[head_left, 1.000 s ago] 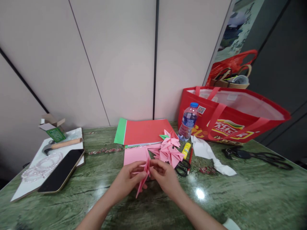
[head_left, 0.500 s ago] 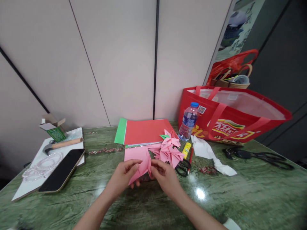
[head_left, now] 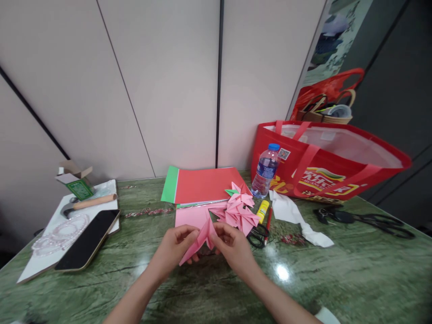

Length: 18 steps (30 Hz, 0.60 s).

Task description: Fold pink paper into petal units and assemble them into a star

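A partly folded piece of pink paper [head_left: 202, 239] is held up between my two hands, a little above the table. My left hand [head_left: 178, 243] pinches its left side, thumb on top and fingertips showing beneath. On the other side, my right hand [head_left: 231, 243] grips the right part of the fold between thumb and fingers. The paper has a raised crease, with a point standing up in the middle. Just behind it lies flat pink paper [head_left: 184, 216], and to the right rest several folded pink paper pieces [head_left: 240, 217], one with a green tip.
Behind lie red sheets [head_left: 209, 184] over green. At right are a glue stick [head_left: 263, 211], black-handled scissors [head_left: 257, 237], a red pencil [head_left: 268, 220], a water bottle [head_left: 266, 173], tissue [head_left: 286, 209] and a red bag [head_left: 337, 166]. A phone [head_left: 88, 240] and hammer [head_left: 91, 203] lie left.
The pink paper has been folded in further: its left flap looks narrower and steeper, and the middle point stands more sharply. Both hands stay in nearly the same place.
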{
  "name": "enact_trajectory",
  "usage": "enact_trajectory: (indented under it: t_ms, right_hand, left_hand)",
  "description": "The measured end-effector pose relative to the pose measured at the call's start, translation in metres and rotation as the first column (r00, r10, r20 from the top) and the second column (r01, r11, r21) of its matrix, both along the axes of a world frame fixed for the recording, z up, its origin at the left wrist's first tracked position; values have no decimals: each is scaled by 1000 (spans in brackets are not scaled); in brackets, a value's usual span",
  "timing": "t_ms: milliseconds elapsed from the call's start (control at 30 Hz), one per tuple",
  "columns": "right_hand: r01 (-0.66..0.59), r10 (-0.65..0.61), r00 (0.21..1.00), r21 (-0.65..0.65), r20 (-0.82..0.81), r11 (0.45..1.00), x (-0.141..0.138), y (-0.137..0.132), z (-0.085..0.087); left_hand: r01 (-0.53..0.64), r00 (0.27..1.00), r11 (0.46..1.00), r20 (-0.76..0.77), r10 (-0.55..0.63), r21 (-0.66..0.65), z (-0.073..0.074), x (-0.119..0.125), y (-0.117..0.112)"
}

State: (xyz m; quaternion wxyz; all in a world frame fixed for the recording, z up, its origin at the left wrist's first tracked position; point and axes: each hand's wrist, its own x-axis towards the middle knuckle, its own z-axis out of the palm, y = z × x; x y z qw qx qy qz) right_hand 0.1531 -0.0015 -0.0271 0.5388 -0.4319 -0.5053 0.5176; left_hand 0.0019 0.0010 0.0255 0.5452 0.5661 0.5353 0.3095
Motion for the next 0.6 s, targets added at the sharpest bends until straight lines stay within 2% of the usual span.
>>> enact_trajectory:
  t_ms: [133, 233, 400, 600]
  right_hand:
    - [-42, 42, 999, 2, -29, 999, -1, -2, 0]
    - [-82, 82, 996, 4, -40, 997, -2, -3, 2]
    - [-70, 69, 997, -16, -46, 997, -3, -4, 3]
    - [-80, 80, 997, -7, -1, 997, -2, -3, 3]
  left_hand:
    - [75, 997, 997, 23, -75, -4, 0, -1, 0]
    - [60, 998, 998, 3, -60, 21, 0, -2, 1]
    - [60, 998, 993, -40, -56, 104, -1, -1, 1]
    - [60, 997, 991, -53, -54, 120, 1, 2, 0]
